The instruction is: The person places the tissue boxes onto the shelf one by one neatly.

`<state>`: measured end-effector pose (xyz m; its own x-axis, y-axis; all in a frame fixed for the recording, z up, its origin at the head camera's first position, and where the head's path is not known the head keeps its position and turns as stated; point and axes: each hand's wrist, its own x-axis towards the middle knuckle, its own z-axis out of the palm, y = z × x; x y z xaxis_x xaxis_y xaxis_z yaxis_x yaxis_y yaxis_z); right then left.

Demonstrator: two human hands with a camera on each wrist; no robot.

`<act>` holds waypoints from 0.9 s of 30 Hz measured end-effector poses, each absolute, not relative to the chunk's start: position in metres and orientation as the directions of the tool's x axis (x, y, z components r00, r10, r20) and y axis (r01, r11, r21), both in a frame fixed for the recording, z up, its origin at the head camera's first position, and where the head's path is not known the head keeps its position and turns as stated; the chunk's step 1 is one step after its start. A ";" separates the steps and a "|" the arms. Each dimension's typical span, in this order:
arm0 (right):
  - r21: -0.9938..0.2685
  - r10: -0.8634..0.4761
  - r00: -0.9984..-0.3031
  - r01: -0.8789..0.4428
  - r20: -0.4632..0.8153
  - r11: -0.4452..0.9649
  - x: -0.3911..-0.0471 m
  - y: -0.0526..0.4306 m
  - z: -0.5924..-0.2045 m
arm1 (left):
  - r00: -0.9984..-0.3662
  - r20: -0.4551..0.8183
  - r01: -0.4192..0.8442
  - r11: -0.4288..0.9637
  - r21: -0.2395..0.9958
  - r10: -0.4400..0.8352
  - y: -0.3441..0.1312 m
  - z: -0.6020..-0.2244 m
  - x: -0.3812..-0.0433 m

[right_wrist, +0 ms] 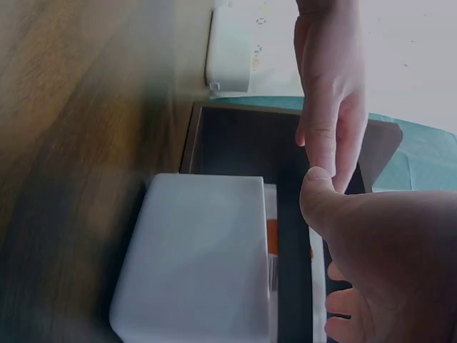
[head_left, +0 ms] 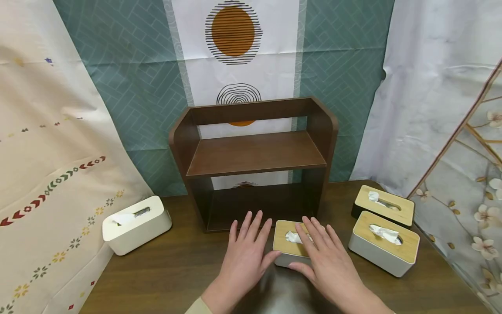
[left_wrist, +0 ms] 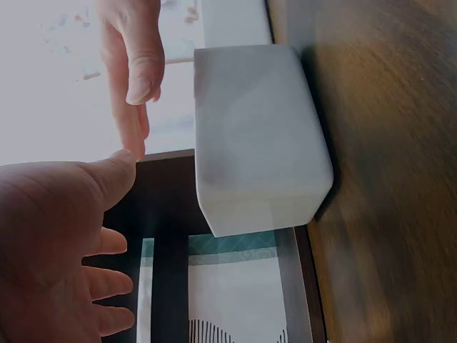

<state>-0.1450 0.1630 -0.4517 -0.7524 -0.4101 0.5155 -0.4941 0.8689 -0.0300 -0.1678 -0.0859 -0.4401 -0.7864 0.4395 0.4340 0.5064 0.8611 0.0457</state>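
A small tissue box [head_left: 280, 245] with a light wood lid and a pale grey body stands on the table in front of the shelf. White tissue pokes from its slot. My left hand [head_left: 245, 257] is spread out at the box's left, its fingers pointing forward and its thumb near the box edge. Over the right part of the box my right hand [head_left: 329, 264] extends its fingers, hiding that side. In both wrist views the hands are above the level of the box [left_wrist: 260, 128], with no grip on it.
A dark brown two-tier shelf [head_left: 256, 152] stands at the back. On the left lies a white tissue box [head_left: 135, 233]. Two wood-lidded tissue boxes, one grey [head_left: 382, 257] and one black-bodied [head_left: 364, 195], sit at the right. Patterned cloths hang around the brown table [head_left: 164, 279].
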 end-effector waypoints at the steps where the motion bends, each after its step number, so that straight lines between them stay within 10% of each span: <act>1: -0.030 -0.408 -0.756 -0.491 0.513 0.871 -0.145 0.164 -0.452 | -0.788 0.432 0.506 0.861 0.048 0.439 -0.085 -0.441 -0.168; 27: -0.100 -0.327 -0.855 -0.396 0.402 0.913 -0.139 0.193 -0.458 | -0.824 0.382 0.500 0.855 0.140 0.419 -0.064 -0.451 -0.176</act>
